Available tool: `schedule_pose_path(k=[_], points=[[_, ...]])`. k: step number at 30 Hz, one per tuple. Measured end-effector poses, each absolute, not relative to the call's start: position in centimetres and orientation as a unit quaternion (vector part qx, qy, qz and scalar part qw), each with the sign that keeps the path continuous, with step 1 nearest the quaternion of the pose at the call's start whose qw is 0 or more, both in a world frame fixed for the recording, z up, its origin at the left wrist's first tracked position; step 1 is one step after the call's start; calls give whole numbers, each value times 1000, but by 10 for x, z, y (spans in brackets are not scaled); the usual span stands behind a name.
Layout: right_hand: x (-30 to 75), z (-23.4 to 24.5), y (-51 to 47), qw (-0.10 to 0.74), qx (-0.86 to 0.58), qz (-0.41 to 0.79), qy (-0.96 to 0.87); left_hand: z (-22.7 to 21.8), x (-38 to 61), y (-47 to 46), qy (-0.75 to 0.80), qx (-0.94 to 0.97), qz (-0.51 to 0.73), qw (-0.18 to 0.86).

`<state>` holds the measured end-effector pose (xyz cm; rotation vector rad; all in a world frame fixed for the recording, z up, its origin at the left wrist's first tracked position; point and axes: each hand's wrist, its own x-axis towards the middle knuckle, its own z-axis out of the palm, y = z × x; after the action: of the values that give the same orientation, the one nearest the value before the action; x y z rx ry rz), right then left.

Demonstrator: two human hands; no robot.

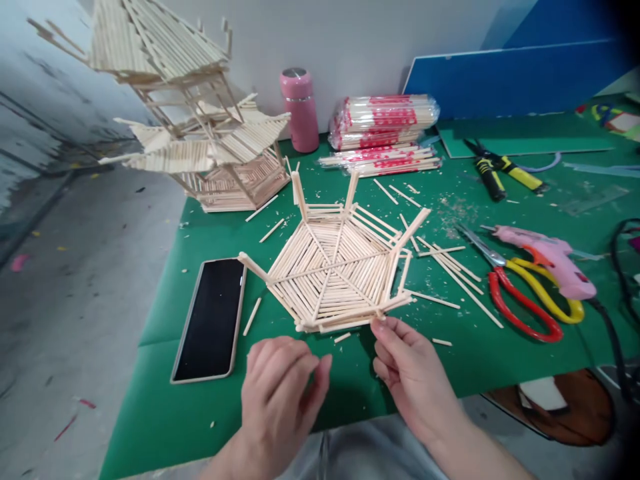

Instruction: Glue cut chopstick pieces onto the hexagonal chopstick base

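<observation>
A hexagonal base of thin wooden sticks (pixel 327 267), with stick posts rising from several corners, lies on the green tabletop. My right hand (pixel 413 363) is at its front right corner, thumb and forefinger pinched on a wooden stick (pixel 379 316) at the rim; the fingertips hide part of it. In front of the base and apart from it hovers my left hand (pixel 280 383), its fingers loosely bent and the thumb standing off from them. Nothing shows in that hand, though its palm is hidden. Loose sticks (pixel 465 287) are scattered right of the base.
A phone (pixel 210 320) lies on the left, with a stick pagoda model (pixel 200 147) behind. A pink flask (pixel 301 113) and wrapped stick bundles (pixel 385 123) stand at the back. Scissors (pixel 523 287), a pink glue gun (pixel 555 257) and pliers (pixel 505 170) lie on the right.
</observation>
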<state>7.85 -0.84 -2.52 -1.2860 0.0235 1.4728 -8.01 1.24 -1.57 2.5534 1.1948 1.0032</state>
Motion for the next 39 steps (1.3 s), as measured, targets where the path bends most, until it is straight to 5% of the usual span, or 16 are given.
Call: schedule_pose_path(k=[4, 14, 39], points=[[78, -22, -8, 554, -549, 626, 19, -25, -89, 24, 489, 804, 332, 66], [79, -22, -8, 550, -550, 628, 19, -21, -83, 49, 458, 739, 299, 392], [79, -23, -8, 551, -541, 635, 13, -24, -82, 49, 477, 741, 278, 383]])
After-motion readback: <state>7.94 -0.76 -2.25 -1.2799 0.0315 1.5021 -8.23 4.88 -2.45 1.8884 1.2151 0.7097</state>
